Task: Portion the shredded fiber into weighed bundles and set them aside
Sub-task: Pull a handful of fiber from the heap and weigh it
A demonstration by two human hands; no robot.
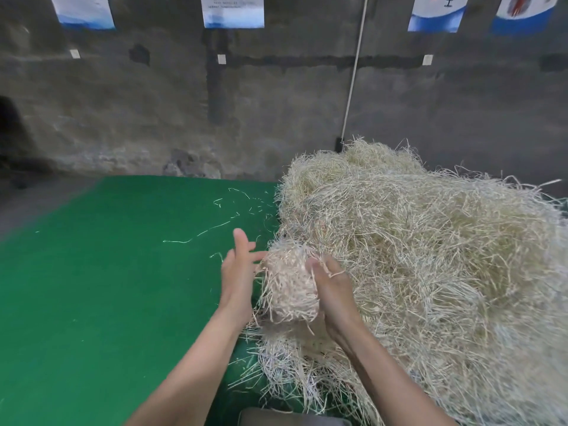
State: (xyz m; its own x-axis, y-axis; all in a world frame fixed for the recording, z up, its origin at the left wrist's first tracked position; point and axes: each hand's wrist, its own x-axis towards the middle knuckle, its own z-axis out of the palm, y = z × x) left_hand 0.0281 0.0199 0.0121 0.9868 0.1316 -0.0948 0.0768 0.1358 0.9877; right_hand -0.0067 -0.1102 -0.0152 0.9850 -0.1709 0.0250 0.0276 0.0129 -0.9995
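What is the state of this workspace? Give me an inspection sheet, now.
Surface: green mat, with the fiber pile on its right side.
Job's things: bundle held in front of the pile; no scale seen.
Clutter: loose strands on the mat.
Hands: left hand straight-fingered at the bundle's left; right hand grips it.
Cables: white cord down the wall.
Surroundings: grey wall, posters along the top.

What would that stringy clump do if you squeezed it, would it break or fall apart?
Probably squashy and light: the clump is loose thin strands, held up between the left hand and right hand. It likely sheds bits: ends dangle underneath, and stray strands lie on the green mat.
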